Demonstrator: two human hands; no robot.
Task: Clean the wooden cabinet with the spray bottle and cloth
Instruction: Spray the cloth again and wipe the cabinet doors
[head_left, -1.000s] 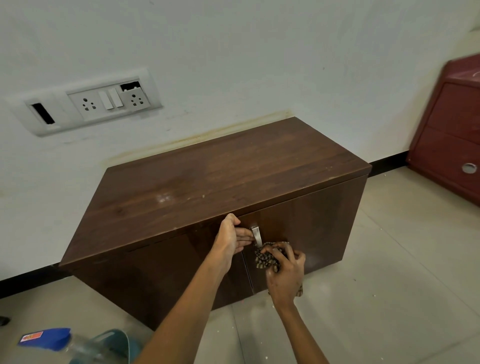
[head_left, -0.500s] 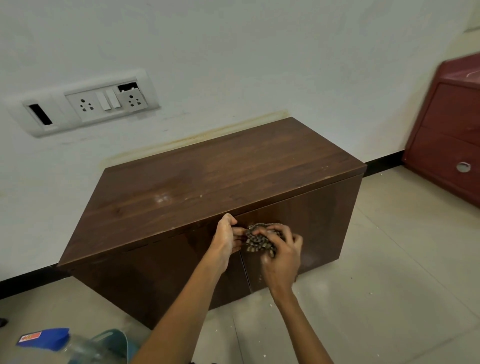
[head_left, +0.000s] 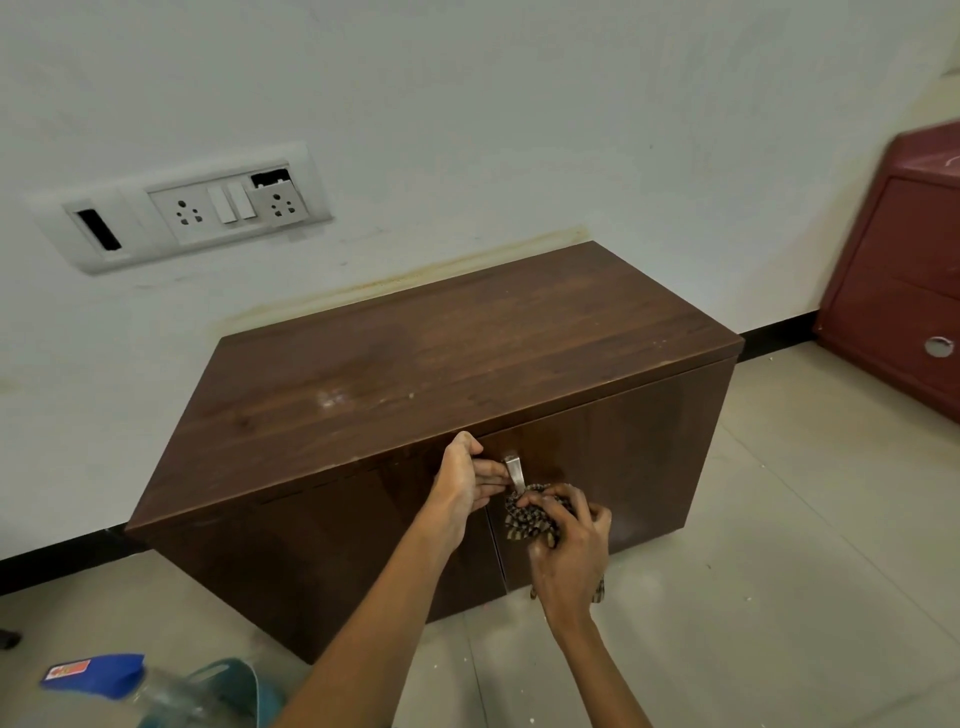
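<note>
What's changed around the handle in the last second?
The right hand swept the cloth up over the handle, then back down, so the handle's top shows again. The left hand stayed on the cabinet door beside it. The spray bottle stayed put.

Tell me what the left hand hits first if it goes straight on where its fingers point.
Most likely the metal handle on the cabinet door: the left hand points rightward at it and looks nearly touching, though depth is unclear.
</note>
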